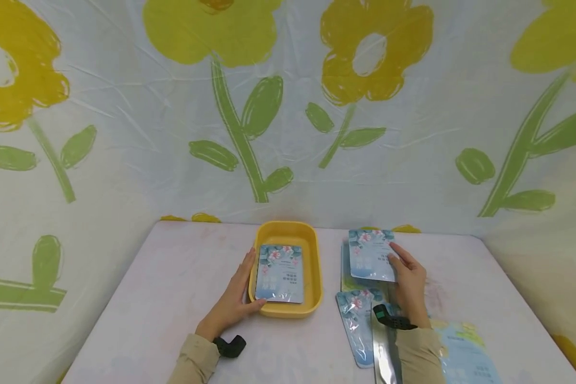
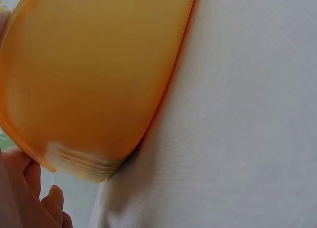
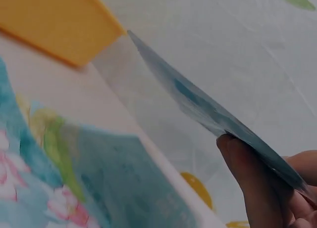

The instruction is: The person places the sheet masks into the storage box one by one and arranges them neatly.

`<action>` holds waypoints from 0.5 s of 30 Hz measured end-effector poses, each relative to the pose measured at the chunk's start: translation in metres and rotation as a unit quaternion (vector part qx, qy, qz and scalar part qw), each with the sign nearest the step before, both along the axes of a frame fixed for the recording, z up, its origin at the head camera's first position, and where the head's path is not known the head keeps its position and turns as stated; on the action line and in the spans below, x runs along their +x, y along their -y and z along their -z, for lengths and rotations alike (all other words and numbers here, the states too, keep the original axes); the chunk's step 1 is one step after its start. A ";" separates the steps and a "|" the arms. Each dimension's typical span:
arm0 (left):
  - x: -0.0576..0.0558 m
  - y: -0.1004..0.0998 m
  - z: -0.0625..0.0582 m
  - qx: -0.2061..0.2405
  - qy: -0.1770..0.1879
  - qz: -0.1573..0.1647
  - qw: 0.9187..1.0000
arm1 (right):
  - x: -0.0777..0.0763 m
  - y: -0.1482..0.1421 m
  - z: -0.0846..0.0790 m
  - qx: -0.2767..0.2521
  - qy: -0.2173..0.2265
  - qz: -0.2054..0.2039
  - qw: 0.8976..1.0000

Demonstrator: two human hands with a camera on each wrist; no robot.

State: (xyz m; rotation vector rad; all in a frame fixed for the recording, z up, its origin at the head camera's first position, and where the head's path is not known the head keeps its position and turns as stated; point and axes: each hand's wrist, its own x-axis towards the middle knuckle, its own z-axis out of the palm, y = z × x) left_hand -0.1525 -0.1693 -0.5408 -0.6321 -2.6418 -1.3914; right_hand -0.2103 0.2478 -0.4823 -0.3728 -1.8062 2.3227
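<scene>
at the head view's centre, a yellow tray (image 1: 312,266) holds a flowered packet (image 1: 280,274); the left hand (image 1: 232,304) touches the tray's left side, fingers extended rather than clenched. the right hand (image 1: 409,280) pinches a blue packet (image 1: 372,258) by its right edge, above other packets (image 1: 357,325) on the surface (image 1: 149,298); the right sleeve (image 1: 418,349) covers some, and the frame's bottom cuts off a pale blue packet (image 1: 465,354). the left wrist view shows the tray's outer wall, its contents hidden, with fingers below the rim. the right wrist view adds the pinched packet nearly edge-on between thumb and fingers, its print unreadable.
</scene>
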 end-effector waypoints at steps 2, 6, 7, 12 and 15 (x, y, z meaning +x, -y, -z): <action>0.000 0.000 0.000 0.000 0.000 0.002 1.000 | 0.002 0.002 -0.006 -0.007 -0.012 -0.030 0.999; -0.001 -0.001 -0.002 0.002 0.002 0.003 1.000 | 0.007 0.007 -0.019 -0.004 -0.044 -0.089 0.995; -0.001 -0.002 -0.002 0.000 0.001 0.003 1.000 | 0.008 0.008 -0.023 -0.005 -0.052 -0.100 0.994; 0.000 -0.002 -0.002 -0.003 0.001 0.000 1.000 | 0.013 0.019 -0.040 -0.014 -0.102 -0.174 0.979; 0.000 -0.002 -0.002 -0.001 0.002 0.002 1.000 | 0.014 0.027 -0.047 -0.016 -0.124 -0.221 0.967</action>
